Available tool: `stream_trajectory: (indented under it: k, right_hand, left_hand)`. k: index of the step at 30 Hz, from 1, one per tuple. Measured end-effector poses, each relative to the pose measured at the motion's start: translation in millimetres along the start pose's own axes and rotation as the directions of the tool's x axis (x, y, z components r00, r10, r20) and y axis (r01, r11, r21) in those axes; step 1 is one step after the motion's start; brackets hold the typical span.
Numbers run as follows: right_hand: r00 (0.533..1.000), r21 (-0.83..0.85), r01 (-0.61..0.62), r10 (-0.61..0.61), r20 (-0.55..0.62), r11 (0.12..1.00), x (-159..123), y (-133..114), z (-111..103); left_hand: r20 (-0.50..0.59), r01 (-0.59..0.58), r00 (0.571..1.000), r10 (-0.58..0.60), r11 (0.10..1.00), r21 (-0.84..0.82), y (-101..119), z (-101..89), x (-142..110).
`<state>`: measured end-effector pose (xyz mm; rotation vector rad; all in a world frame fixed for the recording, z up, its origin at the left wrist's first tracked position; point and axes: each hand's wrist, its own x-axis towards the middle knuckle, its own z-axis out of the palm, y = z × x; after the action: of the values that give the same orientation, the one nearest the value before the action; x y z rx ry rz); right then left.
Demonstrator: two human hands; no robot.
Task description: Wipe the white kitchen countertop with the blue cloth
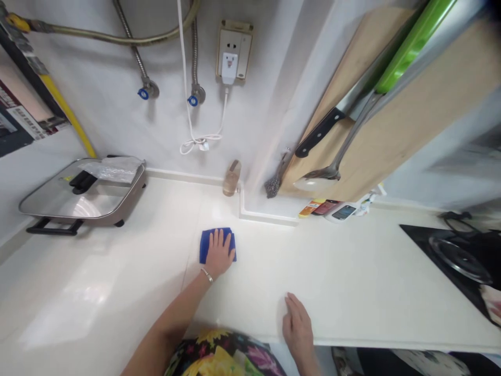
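A folded blue cloth [204,246] lies on the white countertop [336,271]. My left hand [219,254] rests flat on top of it with the fingers stretched out and spread, covering much of the cloth. A bracelet circles the left wrist. Nearer the counter's front edge, to the right, my right hand [297,325] rests on the surface. Its fingers are loosely bent, the thumb stands a little apart, and nothing shows in it.
An electric pan [129,201] with a glass lid stands at the left. By the wall is a small bottle [231,178]. Knife [321,131], spoon-like utensil [352,138] and cutting board [391,151] hang at right, above bottles [341,211]. A black cooktop [434,256] lies far right.
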<state>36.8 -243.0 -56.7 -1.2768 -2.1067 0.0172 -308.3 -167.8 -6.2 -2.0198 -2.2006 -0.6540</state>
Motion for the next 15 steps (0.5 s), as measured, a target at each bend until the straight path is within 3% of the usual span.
stream_trajectory:
  k: [6, 15]
  right_hand:
    - [0.999, -0.016, -0.037, 0.037, -0.009, 0.999, 2.2, -6.0, 2.9]
    - [0.998, -0.093, -0.017, 0.022, 0.051, 0.996, -5.9, 10.6, 6.2]
  left_hand:
    - [-0.032, -0.037, 0.999, 0.037, 0.999, 0.011, -18.9, 1.5, 10.6]
    - [-0.039, 0.012, 0.999, -0.012, 1.0, -0.006, -49.7, 14.8, 90.5]
